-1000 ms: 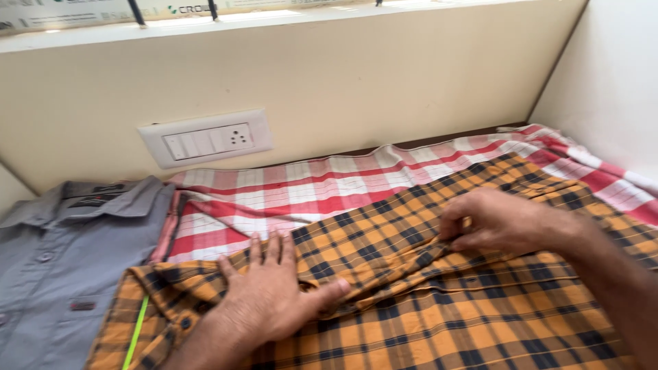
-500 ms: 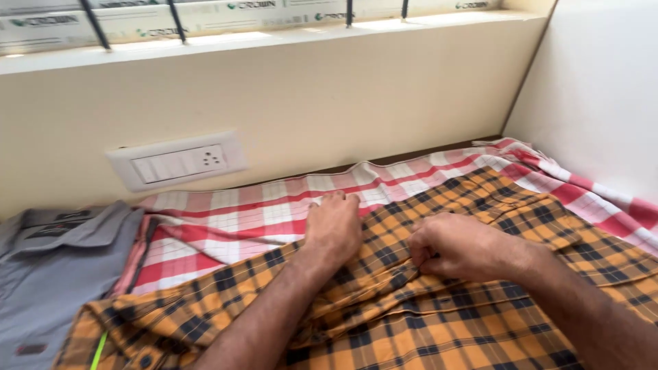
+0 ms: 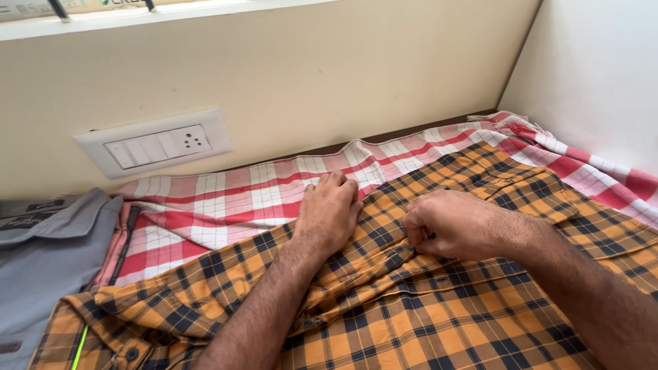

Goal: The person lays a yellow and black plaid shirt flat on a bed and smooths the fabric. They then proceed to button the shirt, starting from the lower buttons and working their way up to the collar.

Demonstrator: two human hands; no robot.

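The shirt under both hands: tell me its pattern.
Orange and black plaid shirt, seen in the head view.

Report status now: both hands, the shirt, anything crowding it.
Left hand flat on orange checked shirt. Right hand pinching its front edge. Red checked cloth underneath; grey shirt alongside.

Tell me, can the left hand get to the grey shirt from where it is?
Probably yes. The left hand lies flat on the orange plaid shirt; the grey shirt lies further left, with only the flat red checked cloth between them.
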